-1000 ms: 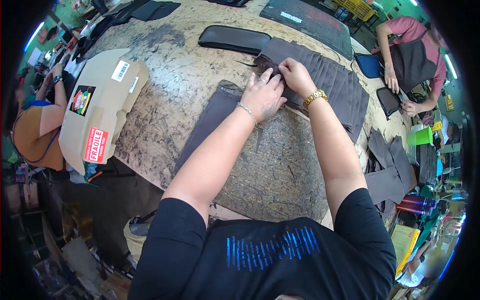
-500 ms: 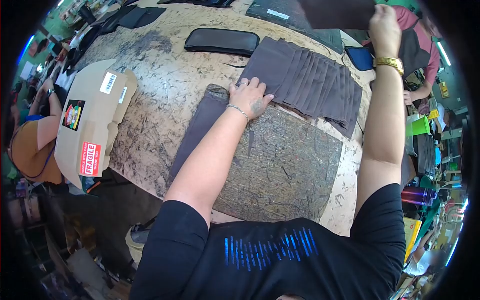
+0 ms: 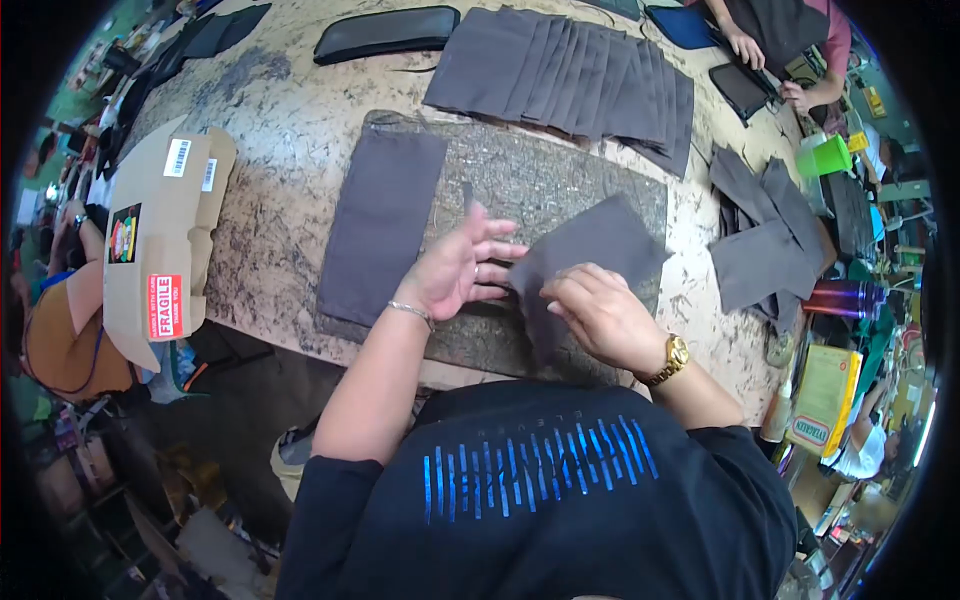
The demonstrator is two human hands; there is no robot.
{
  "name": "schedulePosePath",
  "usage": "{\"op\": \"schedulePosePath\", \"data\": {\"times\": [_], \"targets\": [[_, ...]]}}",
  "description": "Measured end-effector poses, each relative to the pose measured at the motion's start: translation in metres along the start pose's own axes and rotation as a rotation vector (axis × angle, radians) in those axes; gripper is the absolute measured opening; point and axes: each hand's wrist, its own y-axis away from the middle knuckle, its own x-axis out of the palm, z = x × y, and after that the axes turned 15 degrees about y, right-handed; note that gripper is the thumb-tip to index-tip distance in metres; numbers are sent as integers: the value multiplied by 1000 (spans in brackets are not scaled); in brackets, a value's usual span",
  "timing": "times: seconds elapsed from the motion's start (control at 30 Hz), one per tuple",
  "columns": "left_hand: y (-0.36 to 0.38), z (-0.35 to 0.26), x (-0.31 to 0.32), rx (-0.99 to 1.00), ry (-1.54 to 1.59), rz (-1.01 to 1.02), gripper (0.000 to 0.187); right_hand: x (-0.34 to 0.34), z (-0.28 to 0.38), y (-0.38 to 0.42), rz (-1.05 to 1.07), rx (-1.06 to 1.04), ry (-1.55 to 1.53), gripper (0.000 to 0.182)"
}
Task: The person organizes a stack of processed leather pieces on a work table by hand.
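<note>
On the scuffed desk (image 3: pixel 300 120) before me, my right hand (image 3: pixel 600 315) pinches a dark fabric piece (image 3: pixel 590 250); my left hand (image 3: pixel 460 270), fingers spread, touches its edge.

A dark grey fabric piece (image 3: pixel 590 250), flat but skewed, lies over the mat.

Bare mat (image 3: pixel 560 190) lies open beyond the hands, between the flat cloth (image 3: pixel 383 222) on the left and the fanned row of cloths (image 3: pixel 570 75) at the far side. To the right a loose cloth heap (image 3: pixel 765 240) crowds the table edge, and a cardboard box (image 3: pixel 160 235) blocks the left edge.
</note>
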Motion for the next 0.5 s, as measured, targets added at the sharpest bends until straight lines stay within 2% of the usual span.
{"op": "schedulePosePath", "data": {"times": [0.03,0.07,0.13,0.17,0.2,0.27,0.3,0.33,0.4,0.47,0.5], "targets": [[5,12,6,81,-133,-150,54,11,-8,5,-47,57,-84,19],[1,20,-1,69,-134,-152,54,13,-15,8,-232,165,-69,21],[-18,38,-18,300,-519,-177,48,24,-48,15,-494,427,206,23],[-18,42,-6,379,-564,-275,38,26,-67,22,-540,524,391,29],[-19,49,-3,378,-568,-263,38,29,-79,33,-545,531,400,29],[-20,56,-1,706,-1108,-288,38,32,-100,46,-250,791,263,32],[-17,58,5,737,-1132,-280,40,30,-102,48,-245,856,140,32],[-12,58,9,651,-1173,-315,40,31,-101,50,-226,898,8,32],[-10,69,-1,917,-1118,-157,38,44,-124,58,-119,845,18,29],[7,69,7,1057,-1169,-129,36,40,-122,53,-239,651,148,25],[20,68,12,1037,-1134,-153,35,36,-117,39,-311,647,-115,21]]}}
